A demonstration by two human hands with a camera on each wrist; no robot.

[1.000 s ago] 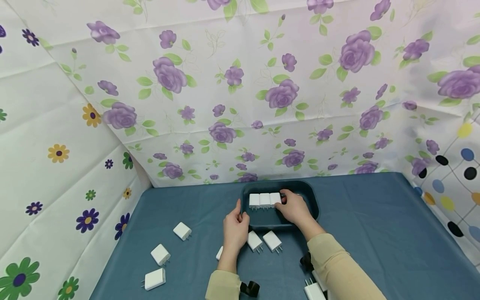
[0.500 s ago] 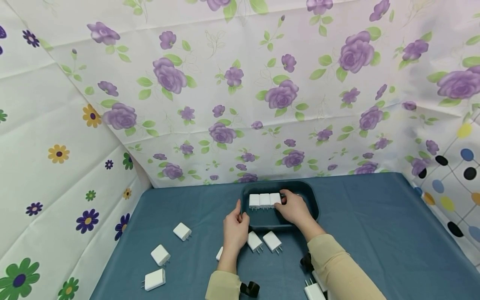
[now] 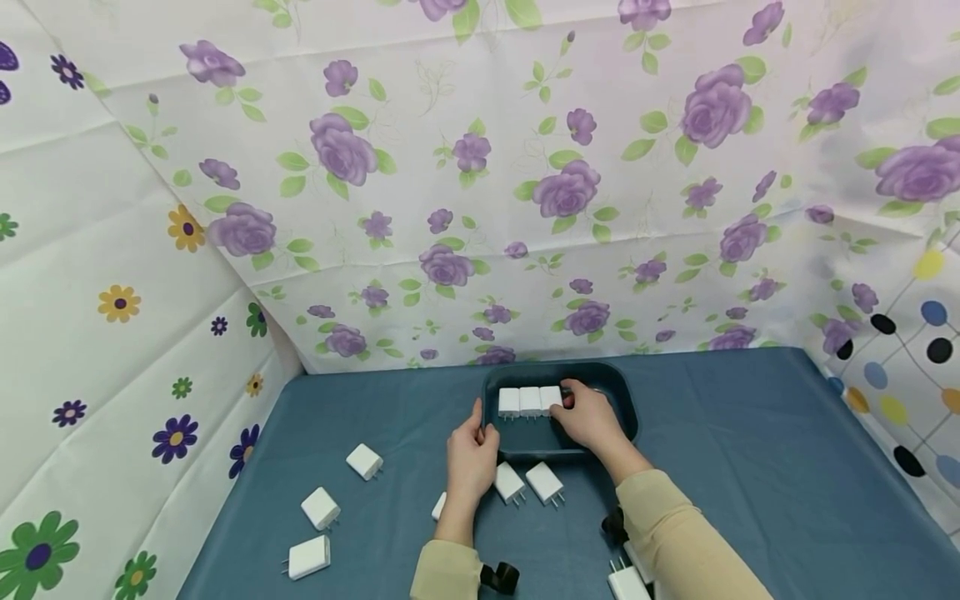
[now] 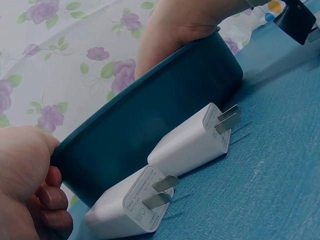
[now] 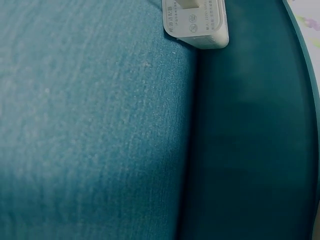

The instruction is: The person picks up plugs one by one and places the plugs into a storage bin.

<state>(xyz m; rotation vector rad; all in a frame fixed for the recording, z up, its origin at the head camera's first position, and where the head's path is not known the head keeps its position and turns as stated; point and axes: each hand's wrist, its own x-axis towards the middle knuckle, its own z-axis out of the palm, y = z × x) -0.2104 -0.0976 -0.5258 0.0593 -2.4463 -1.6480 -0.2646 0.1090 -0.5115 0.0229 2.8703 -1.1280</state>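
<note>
Inside a dark blue tray [image 3: 592, 455], three white chargers stand side by side along the back, prongs facing the front. My right hand [image 3: 590, 418] reaches over the tray's front wall and pinches the rightmost charger [image 3: 551, 397] between thumb and finger; its right side is covered. At the tray's left front corner, my left hand [image 3: 471, 462] grips the rim, some fingers curled below it in the left wrist view. Two more chargers, one left [image 4: 132, 202] and one right [image 4: 192, 140], lie against the tray's outer front wall. The right wrist view shows a charger [image 5: 195, 25] beside the tray wall, the right hand hidden.
Several loose chargers lie on the blue cloth at left, one of them a charger [image 3: 308, 557] near the front. Another charger [image 3: 628, 582] shows partly under the right sleeve [image 3: 686, 533]. A flowered sheet [image 3: 465, 208] hangs behind the table.
</note>
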